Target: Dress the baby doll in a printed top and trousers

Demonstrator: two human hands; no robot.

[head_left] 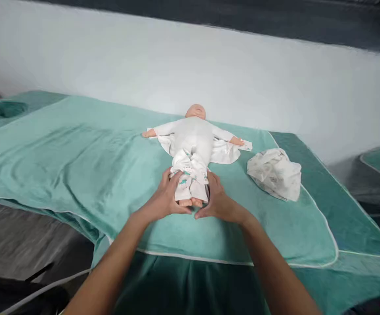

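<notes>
My left hand (163,201) and right hand (221,204) are cupping printed pants (183,186), grip unclear; the doll (194,131) is showing feet (185,202), uncovered waist (203,153); the shirt (226,154) is lying unworn underneath.

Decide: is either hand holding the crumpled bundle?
No: the left hand and right hand are at the printed trousers, while the crumpled bundle lies apart on the green blanket.

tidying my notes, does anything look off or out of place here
Nothing looks damaged or spilled, but the white cloth at right lies crumpled, not folded, on the green sheet, and the printed garment looks bunched low on the doll, between the left hand and right hand.
</notes>
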